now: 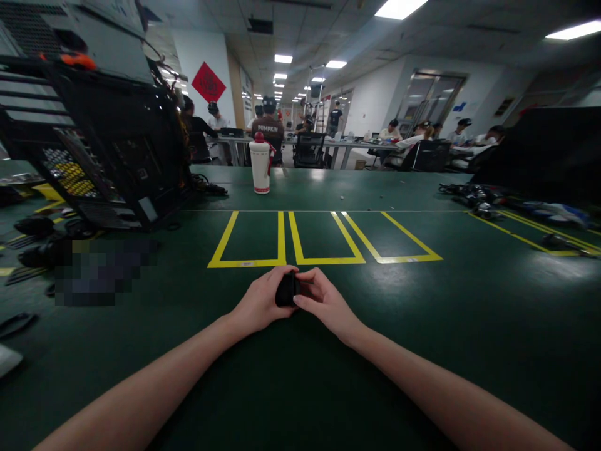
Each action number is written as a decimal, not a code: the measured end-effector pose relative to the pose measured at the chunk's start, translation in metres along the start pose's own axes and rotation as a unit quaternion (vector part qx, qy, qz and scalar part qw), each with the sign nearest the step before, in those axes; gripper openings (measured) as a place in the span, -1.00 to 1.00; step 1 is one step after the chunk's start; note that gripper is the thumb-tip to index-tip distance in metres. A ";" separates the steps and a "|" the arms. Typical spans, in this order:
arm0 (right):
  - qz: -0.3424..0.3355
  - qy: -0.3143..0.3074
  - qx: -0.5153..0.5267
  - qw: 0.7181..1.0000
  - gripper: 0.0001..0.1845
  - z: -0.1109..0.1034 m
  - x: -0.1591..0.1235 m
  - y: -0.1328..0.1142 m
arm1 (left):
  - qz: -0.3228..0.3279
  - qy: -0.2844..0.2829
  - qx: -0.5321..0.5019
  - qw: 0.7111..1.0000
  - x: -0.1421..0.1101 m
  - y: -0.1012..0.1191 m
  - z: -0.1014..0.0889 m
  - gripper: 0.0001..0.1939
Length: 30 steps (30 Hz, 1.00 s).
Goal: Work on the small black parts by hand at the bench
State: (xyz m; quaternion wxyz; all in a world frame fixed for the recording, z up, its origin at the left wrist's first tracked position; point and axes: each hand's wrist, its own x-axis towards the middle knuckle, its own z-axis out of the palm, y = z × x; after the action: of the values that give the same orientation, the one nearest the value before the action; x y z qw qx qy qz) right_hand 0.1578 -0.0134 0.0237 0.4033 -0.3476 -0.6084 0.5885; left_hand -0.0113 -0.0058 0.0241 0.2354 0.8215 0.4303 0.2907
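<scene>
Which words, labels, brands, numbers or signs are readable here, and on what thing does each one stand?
"PUMPKIN": on the back of a dark shirt.
Red wall sign: marking too blurred to read.
White cup: print too small to read.
Small labels on yellow tape: too small.

Dim indoor shot, overhead ceiling panels blown out white. Glare patches on the green tabletop, mostly right side; near edge falls into dark shadow. Black computer case underexposed, little detail. Wide-angle stretch toward the frame edges. Background soft. Pixelated block at left, over part of the tabletop.
</scene>
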 end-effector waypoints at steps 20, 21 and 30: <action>-0.004 0.031 -0.026 0.999 -0.73 0.000 0.007 0.007 | -0.004 0.008 0.003 1.000 0.001 -0.002 0.002 -0.40; -0.009 0.032 -0.024 0.999 -0.73 0.001 0.006 0.007 | -0.004 0.008 0.003 1.000 0.001 -0.002 0.002 -0.40; -0.006 0.047 -0.024 0.999 -0.81 0.002 0.005 0.005 | -0.011 0.002 0.002 1.000 0.000 0.002 -0.001 -0.41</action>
State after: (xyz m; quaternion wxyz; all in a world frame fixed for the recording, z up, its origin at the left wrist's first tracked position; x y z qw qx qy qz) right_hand 0.1536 -0.0094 0.0196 0.4265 -0.3811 -0.6046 0.5543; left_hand -0.0107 -0.0068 0.0257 0.2362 0.8164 0.4405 0.2892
